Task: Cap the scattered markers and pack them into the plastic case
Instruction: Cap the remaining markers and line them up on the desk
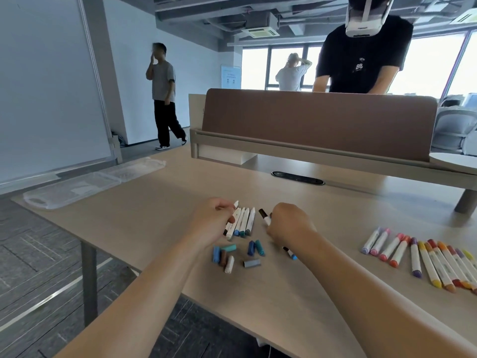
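My left hand grips a white marker beside a short row of white markers with blue and teal ends lying on the table. My right hand holds a white marker with a dark brown tip. Several loose caps, blue, teal, brown, white and grey, lie in front of both hands. A small blue marker piece pokes out from under my right wrist. A row of capped markers in purple, pink, red, yellow and orange lies at the right. The clear plastic case lies open at the far left of the table.
The wooden table ends close at the left and front. A brown divider panel runs across the back, with a cable slot below it. A person in a headset stands behind the divider; two others stand further off.
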The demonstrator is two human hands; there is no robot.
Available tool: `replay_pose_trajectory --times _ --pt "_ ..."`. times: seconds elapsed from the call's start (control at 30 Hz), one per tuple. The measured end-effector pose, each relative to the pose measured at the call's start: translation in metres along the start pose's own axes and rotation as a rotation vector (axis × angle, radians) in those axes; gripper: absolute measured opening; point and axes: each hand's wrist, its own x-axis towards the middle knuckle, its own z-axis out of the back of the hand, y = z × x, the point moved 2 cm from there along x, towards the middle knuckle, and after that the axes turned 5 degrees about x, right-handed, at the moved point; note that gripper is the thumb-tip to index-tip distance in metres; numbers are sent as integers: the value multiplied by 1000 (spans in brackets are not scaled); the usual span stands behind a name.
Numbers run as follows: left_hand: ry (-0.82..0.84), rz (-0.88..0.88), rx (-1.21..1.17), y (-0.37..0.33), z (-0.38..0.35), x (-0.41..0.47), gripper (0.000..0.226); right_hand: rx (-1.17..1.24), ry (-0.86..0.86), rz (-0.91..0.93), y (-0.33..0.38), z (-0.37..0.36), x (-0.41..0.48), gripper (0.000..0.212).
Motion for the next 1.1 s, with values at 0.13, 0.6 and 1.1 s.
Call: replay_pose_trajectory --times 0.13,0.6,1.1 --pt "-5 18 -38 4 3 3 17 -91 -26 14 4 -2 0 20" --pt "-2 -29 38 9 6 6 19 43 104 -27 52 -21 48 19" --pt "214 -169 650 -2 -9 -30 14 263 130 -48 28 -6 13 22"
